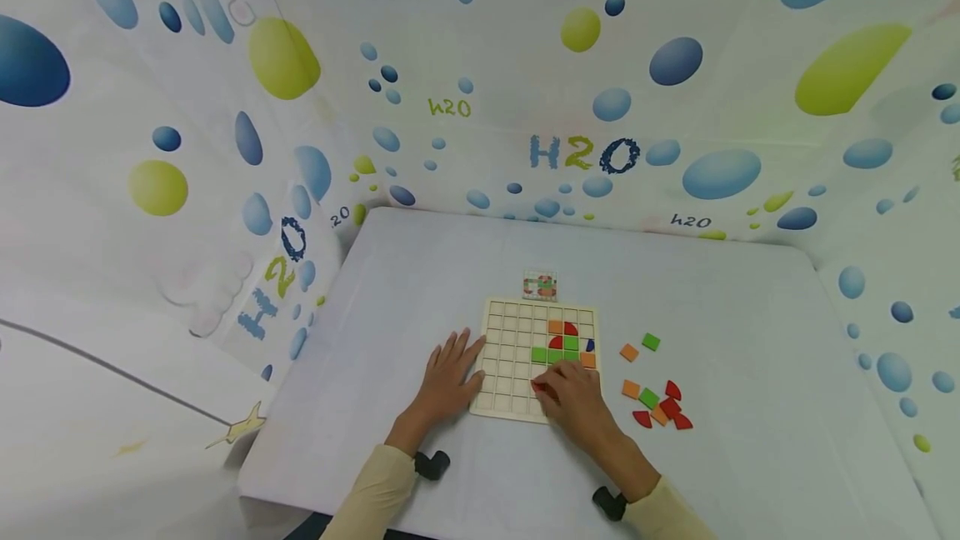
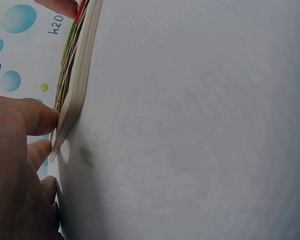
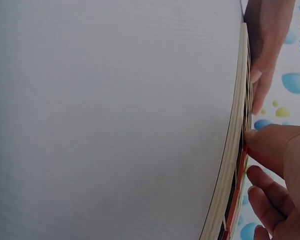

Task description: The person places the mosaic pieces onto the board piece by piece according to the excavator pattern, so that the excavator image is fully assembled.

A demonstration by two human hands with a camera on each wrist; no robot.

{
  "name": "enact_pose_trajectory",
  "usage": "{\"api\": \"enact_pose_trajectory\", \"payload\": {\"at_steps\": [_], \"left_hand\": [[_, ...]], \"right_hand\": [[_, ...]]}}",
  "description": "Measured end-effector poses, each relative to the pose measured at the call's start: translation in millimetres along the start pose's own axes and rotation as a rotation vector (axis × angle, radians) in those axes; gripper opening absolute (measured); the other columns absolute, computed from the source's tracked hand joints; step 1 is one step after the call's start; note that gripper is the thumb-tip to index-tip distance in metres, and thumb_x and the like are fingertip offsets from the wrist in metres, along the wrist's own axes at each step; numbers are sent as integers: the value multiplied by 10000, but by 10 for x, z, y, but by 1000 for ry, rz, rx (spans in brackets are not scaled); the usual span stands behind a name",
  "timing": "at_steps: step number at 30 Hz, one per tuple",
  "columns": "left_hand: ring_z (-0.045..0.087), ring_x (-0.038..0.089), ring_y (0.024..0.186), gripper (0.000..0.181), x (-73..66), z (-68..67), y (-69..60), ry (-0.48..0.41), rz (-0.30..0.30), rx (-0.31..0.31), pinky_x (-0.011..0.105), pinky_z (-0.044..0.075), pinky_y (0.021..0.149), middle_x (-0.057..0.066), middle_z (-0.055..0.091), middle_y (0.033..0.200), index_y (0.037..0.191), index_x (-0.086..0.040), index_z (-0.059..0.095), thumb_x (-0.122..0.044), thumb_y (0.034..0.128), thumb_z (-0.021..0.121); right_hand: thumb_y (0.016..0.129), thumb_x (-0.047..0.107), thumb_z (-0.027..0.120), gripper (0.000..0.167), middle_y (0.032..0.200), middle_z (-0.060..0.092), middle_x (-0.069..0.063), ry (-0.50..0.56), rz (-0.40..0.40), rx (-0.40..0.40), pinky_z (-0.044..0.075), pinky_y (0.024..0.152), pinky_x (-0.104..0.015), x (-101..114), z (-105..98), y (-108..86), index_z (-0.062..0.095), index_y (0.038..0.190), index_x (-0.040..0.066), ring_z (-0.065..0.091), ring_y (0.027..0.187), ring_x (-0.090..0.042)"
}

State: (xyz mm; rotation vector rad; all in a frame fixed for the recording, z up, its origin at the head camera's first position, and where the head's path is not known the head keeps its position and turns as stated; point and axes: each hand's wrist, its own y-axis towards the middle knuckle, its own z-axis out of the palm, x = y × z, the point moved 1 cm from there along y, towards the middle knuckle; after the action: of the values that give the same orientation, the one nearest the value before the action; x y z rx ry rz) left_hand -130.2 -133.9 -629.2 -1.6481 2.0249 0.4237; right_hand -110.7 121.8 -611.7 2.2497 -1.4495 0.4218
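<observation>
Pinching a red piece, the right hand meets the board (left hand spread against its edge).

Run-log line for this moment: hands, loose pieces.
left hand: touching board edge | right hand: pinching red piece at board | loose pieces: right of board

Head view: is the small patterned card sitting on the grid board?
No, the small patterned card lies on the table, beyond the far edge of the grid board.
</observation>
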Motion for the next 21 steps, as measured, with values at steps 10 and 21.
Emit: {"api": "enact_pose_trajectory", "payload": {"at_steps": [10, 21], "left_hand": [[145, 392, 1630, 624, 7, 22, -5, -8, 9, -3, 650, 109, 1277, 138, 235, 1749, 1649, -169, 387, -302, 1057, 530], [146, 394, 1629, 624, 9, -4, -1, -2, 13, 6, 651, 115, 1276, 140, 234, 1750, 1654, -175, 378, -313, 1063, 526]], "right_hand": [[863, 183, 864, 224, 1077, 664, 13, -17, 11, -31, 414, 893, -454, -41, -6, -23, 784, 1073, 195, 602, 1079, -210], [990, 198, 713, 285, 1135, 674, -148, 44, 349, -130, 445, 849, -496, -511, -604, -152, 709, 1230, 45, 625, 1050, -326]]}}
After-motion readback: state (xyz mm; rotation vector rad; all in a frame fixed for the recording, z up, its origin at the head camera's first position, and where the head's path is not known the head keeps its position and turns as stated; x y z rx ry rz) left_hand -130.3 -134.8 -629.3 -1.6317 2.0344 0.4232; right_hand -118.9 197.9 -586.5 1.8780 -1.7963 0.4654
